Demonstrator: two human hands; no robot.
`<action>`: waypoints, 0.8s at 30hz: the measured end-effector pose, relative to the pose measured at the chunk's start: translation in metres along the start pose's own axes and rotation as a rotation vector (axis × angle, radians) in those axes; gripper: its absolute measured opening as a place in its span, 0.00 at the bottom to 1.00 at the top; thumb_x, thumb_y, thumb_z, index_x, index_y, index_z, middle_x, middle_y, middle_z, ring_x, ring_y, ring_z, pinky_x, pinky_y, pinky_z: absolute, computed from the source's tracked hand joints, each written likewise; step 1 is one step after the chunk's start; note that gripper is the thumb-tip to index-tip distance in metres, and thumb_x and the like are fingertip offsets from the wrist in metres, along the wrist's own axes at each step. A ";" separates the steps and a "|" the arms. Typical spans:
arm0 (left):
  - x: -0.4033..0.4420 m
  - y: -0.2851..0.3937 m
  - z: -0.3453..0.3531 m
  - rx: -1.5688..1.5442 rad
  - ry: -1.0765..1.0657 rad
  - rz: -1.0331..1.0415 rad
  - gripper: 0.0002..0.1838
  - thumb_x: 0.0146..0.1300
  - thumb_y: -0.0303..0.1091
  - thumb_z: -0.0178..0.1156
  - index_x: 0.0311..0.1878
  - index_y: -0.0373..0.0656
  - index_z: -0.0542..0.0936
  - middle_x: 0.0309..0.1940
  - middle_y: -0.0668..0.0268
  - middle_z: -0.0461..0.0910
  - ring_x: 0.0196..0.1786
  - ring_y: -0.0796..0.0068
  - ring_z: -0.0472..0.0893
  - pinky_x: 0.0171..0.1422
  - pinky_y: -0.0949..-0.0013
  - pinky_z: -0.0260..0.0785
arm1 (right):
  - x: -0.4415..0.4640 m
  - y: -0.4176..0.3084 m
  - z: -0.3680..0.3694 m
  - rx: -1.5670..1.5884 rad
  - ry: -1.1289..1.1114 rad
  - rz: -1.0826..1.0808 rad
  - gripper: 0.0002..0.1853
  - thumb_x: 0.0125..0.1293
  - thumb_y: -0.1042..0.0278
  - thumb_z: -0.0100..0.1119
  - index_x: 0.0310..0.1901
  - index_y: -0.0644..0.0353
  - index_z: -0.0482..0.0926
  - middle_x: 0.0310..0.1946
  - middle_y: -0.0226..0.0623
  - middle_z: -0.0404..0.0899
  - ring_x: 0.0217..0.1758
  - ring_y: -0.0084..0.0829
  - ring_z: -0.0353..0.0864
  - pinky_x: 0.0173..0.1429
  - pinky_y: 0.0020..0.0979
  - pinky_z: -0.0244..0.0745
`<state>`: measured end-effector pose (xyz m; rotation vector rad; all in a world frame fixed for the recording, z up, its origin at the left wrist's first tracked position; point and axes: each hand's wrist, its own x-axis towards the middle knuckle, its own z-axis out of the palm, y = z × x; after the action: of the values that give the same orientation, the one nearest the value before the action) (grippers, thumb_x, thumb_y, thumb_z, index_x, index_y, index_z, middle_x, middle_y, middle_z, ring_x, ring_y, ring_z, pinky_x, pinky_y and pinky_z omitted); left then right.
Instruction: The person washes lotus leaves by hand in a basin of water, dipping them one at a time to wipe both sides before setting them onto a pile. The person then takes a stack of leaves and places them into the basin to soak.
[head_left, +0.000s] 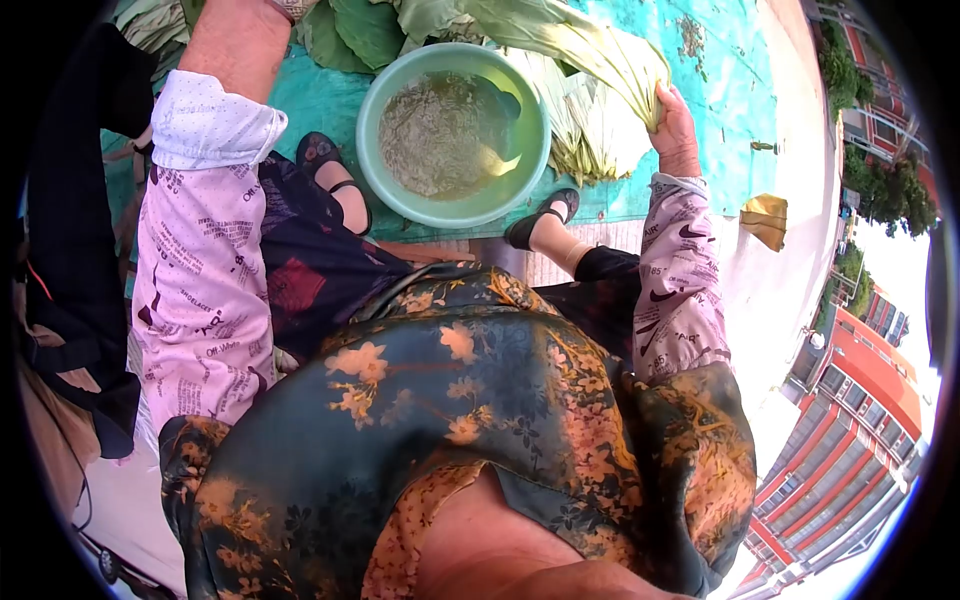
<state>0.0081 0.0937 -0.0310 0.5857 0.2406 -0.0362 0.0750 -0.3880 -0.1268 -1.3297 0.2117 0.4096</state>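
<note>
My right hand (pixel 676 125) is closed around the gathered, pleated end of a large pale green leaf (pixel 590 45), which stretches up and to the left out of the top of the view. My left forearm reaches past the top edge at the upper left, so the left hand itself is cut off. Between my arms, in front of my feet, stands a light green plastic basin (pixel 368 130) with murky, rippled water (pixel 440 130) in it. Right of the basin, more pale leaves (pixel 590 135) lie in a pile with their pleated ends towards me.
Darker green leaves (pixel 350 35) lie behind the basin on a turquoise ground sheet (pixel 735 120). A yellowish-brown scrap (pixel 764 220) rests on the pale ground at the right. Another person's dark-clothed body (pixel 75 200) is close at the left. Red-and-white buildings (pixel 850 420) stand far right.
</note>
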 end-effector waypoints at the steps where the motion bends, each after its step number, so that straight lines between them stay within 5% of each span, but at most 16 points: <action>1: 0.003 0.001 -0.005 -0.004 -0.035 -0.005 0.13 0.54 0.19 0.48 0.44 0.32 0.72 0.39 0.54 0.77 0.42 0.61 0.78 0.52 0.60 0.70 | 0.005 -0.004 -0.004 0.039 0.033 -0.076 0.15 0.63 0.71 0.47 0.51 0.64 0.65 0.48 0.41 0.72 0.49 0.35 0.74 0.52 0.36 0.71; 8: -0.011 0.008 0.006 0.051 -0.006 0.019 0.14 0.53 0.18 0.48 0.44 0.30 0.72 0.40 0.52 0.77 0.43 0.59 0.78 0.54 0.60 0.69 | 0.041 0.037 -0.043 0.182 0.311 -0.253 0.15 0.62 0.73 0.48 0.51 0.62 0.66 0.47 0.40 0.72 0.48 0.37 0.74 0.52 0.39 0.71; 10: -0.013 0.011 0.009 0.033 -0.025 -0.008 0.14 0.52 0.17 0.48 0.44 0.29 0.72 0.40 0.51 0.77 0.43 0.58 0.78 0.53 0.58 0.70 | 0.053 0.076 -0.069 0.153 0.462 -0.142 0.18 0.59 0.73 0.53 0.51 0.63 0.66 0.44 0.38 0.73 0.46 0.35 0.74 0.49 0.36 0.72; 13: -0.021 0.014 0.020 0.076 0.036 -0.003 0.12 0.53 0.19 0.49 0.43 0.29 0.72 0.38 0.51 0.77 0.41 0.57 0.78 0.51 0.57 0.71 | 0.060 0.147 -0.110 0.078 0.572 0.004 0.08 0.57 0.70 0.55 0.37 0.63 0.74 0.33 0.40 0.76 0.35 0.33 0.76 0.41 0.34 0.70; 14: -0.017 0.019 0.011 0.100 0.050 -0.027 0.11 0.54 0.19 0.50 0.42 0.30 0.73 0.39 0.52 0.77 0.43 0.59 0.78 0.52 0.59 0.70 | 0.079 0.185 -0.157 -0.231 0.611 0.156 0.10 0.56 0.67 0.57 0.36 0.64 0.75 0.33 0.41 0.77 0.35 0.34 0.75 0.42 0.33 0.70; 15: -0.010 0.024 -0.005 0.118 0.072 -0.058 0.11 0.55 0.20 0.52 0.42 0.31 0.73 0.41 0.53 0.76 0.45 0.61 0.77 0.54 0.61 0.69 | 0.066 0.194 -0.145 0.045 0.639 0.291 0.13 0.59 0.66 0.54 0.44 0.62 0.75 0.42 0.42 0.76 0.41 0.38 0.76 0.47 0.35 0.72; 19: -0.002 0.030 -0.023 0.142 0.132 -0.091 0.10 0.56 0.20 0.53 0.43 0.31 0.73 0.43 0.55 0.76 0.47 0.63 0.76 0.56 0.64 0.68 | 0.029 0.196 -0.114 -0.406 0.597 0.298 0.13 0.59 0.66 0.54 0.44 0.61 0.74 0.40 0.41 0.76 0.39 0.38 0.76 0.41 0.36 0.71; 24: -0.011 0.022 -0.012 0.139 0.145 -0.079 0.11 0.57 0.20 0.53 0.44 0.31 0.73 0.44 0.54 0.76 0.48 0.64 0.76 0.57 0.65 0.68 | 0.024 0.202 -0.120 -0.452 0.548 0.396 0.11 0.59 0.69 0.52 0.43 0.60 0.72 0.36 0.40 0.75 0.37 0.38 0.75 0.39 0.37 0.69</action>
<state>-0.0031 0.1182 -0.0256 0.7185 0.4041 -0.0877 0.0247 -0.4639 -0.3450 -1.8360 0.8913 0.4301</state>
